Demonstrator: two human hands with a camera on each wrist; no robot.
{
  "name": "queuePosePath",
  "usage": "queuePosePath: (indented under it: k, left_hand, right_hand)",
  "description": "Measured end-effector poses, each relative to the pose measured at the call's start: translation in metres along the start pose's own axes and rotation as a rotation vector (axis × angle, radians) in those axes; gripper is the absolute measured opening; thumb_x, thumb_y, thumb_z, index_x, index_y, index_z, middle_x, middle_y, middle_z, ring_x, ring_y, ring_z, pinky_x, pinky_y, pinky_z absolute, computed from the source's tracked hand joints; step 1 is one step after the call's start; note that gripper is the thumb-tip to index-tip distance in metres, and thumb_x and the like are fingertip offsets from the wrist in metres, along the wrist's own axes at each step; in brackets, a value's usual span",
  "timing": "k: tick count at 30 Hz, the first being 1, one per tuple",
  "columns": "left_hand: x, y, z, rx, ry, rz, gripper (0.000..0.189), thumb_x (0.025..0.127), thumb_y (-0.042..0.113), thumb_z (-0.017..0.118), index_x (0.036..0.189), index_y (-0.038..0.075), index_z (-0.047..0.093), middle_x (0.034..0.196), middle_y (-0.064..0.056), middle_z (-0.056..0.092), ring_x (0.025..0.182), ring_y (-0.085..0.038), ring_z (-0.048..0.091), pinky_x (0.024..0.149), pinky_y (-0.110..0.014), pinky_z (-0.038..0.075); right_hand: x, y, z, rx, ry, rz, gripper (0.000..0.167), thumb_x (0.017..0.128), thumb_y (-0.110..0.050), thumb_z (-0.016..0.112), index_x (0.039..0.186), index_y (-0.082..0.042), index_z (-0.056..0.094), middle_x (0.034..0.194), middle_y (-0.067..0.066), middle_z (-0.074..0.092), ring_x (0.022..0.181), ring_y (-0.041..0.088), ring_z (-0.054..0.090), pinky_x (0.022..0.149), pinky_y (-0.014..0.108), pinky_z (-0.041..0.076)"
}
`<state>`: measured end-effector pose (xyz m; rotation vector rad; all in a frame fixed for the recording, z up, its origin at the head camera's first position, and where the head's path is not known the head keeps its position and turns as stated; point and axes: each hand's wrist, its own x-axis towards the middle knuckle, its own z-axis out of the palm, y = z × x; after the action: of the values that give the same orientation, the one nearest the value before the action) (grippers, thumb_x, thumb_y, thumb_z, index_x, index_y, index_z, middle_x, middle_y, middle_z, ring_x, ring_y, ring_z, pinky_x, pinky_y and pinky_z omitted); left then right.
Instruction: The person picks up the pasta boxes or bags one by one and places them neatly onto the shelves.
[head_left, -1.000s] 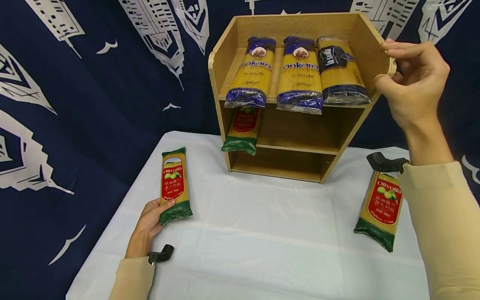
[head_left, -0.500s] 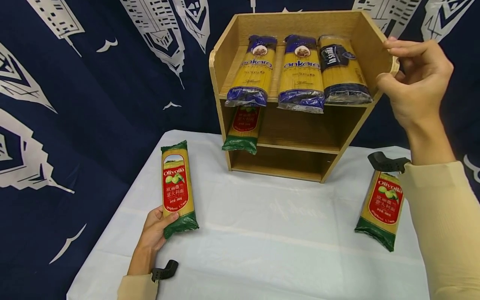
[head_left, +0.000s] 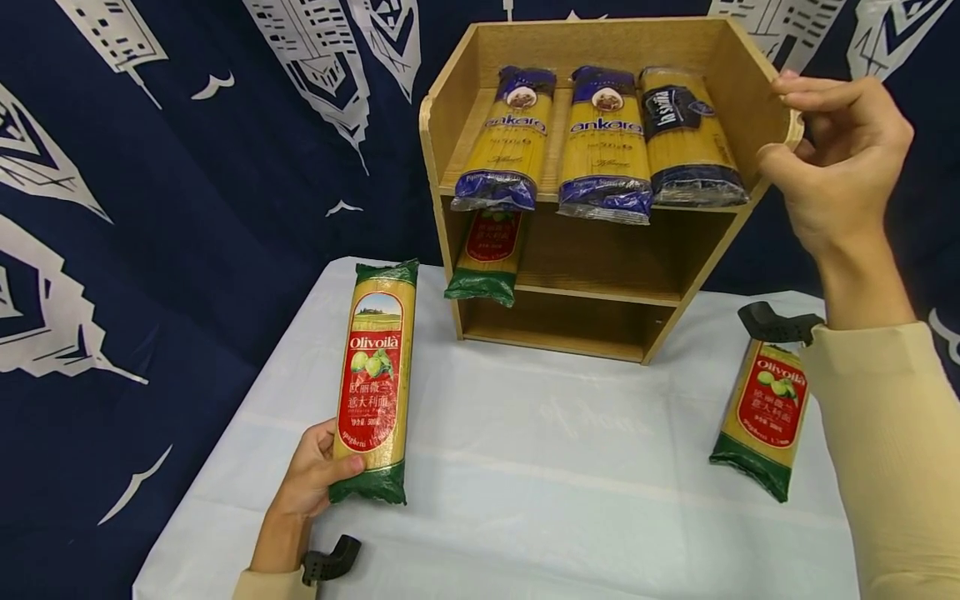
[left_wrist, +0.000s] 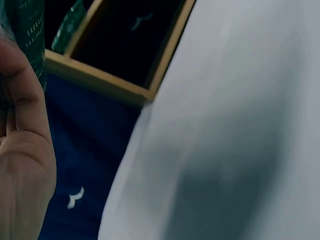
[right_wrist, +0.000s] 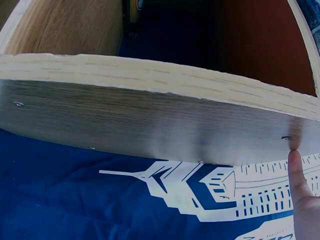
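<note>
My left hand [head_left: 313, 477] holds the lower end of a spaghetti pack [head_left: 377, 367], thumb across its front. The pack is yellow with a red Olivoilà label and green ends, raised over the table's left part; only its green end shows in the left wrist view. My right hand [head_left: 847, 158] grips the right side panel of a wooden shelf [head_left: 753, 108] near its upper front edge, thumb inside. In the right wrist view one finger [right_wrist: 296, 175] is at the panel's outer face. Another Olivoilà pack [head_left: 486, 254] lies on the middle tier at the left, its green end jutting out.
Two Ankara pasta packs [head_left: 506, 142] and a dark-labelled La Sultana-like pack [head_left: 690, 142] lie on the top tier. One more Olivoilà pack [head_left: 765, 417] rests on the white-covered table [head_left: 562, 492], partly under my right forearm. A dark blue patterned cloth [head_left: 225, 183] hangs behind.
My left hand has lifted the spaghetti pack toward the camera and moved it a little right. My right hand keeps its grip on the shelf's side panel.
</note>
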<state>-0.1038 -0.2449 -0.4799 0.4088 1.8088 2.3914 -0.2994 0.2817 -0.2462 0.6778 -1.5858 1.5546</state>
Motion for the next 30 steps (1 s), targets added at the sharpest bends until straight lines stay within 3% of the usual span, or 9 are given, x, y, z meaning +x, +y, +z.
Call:
queuePosePath:
  k: [4,14,20,24,30]
  left_hand:
    - [0.001,0.008,0.01,-0.023,-0.089,-0.008,0.033,0.088,0.006,0.077,0.12,0.005,0.07,0.111,-0.01,0.074,0.094,-0.017,0.072,0.08,-0.031,0.059]
    - [0.007,0.018,0.043,-0.035,-0.216,-0.067,0.037,0.088,0.012,0.079,0.122,0.001,0.068,0.111,-0.015,0.074,0.093,-0.025,0.074,0.081,-0.041,0.061]
    - [0.021,0.019,0.067,-0.041,-0.272,-0.057,0.04,0.087,0.014,0.079,0.12,-0.005,0.066,0.109,-0.018,0.074,0.091,-0.027,0.074,0.08,-0.043,0.061]
    - [0.034,0.016,0.084,-0.056,-0.293,-0.04,0.047,0.085,0.013,0.082,0.117,-0.015,0.063,0.107,-0.018,0.074,0.09,-0.026,0.074,0.079,-0.04,0.061]
    - [0.051,0.008,0.108,-0.103,-0.346,-0.023,0.054,0.085,0.01,0.081,0.118,-0.025,0.056,0.107,-0.017,0.074,0.093,-0.023,0.073,0.081,-0.034,0.06]
  right_hand:
    - [0.001,-0.001,0.0,-0.003,0.0,-0.003,0.032,0.072,0.016,0.06,0.104,0.015,0.064,0.116,0.025,0.067,0.121,0.035,0.061,0.058,0.014,0.049]
    - [0.001,-0.001,-0.001,-0.089,-0.014,-0.013,0.033,0.075,0.016,0.059,0.107,0.013,0.064,0.118,0.024,0.067,0.122,0.034,0.061,0.055,0.013,0.043]
    - [0.002,-0.002,-0.001,-0.091,-0.02,-0.014,0.032,0.076,0.016,0.059,0.108,0.013,0.064,0.12,0.025,0.066,0.122,0.034,0.061,0.057,0.013,0.045]
    - [0.002,-0.002,-0.001,-0.1,-0.023,-0.018,0.032,0.076,0.015,0.059,0.108,0.012,0.064,0.12,0.024,0.066,0.123,0.033,0.062,0.056,0.013,0.043]
    - [0.0,-0.002,-0.001,-0.1,-0.023,-0.011,0.033,0.076,0.016,0.06,0.108,0.013,0.064,0.119,0.024,0.066,0.122,0.034,0.061,0.061,0.014,0.05]
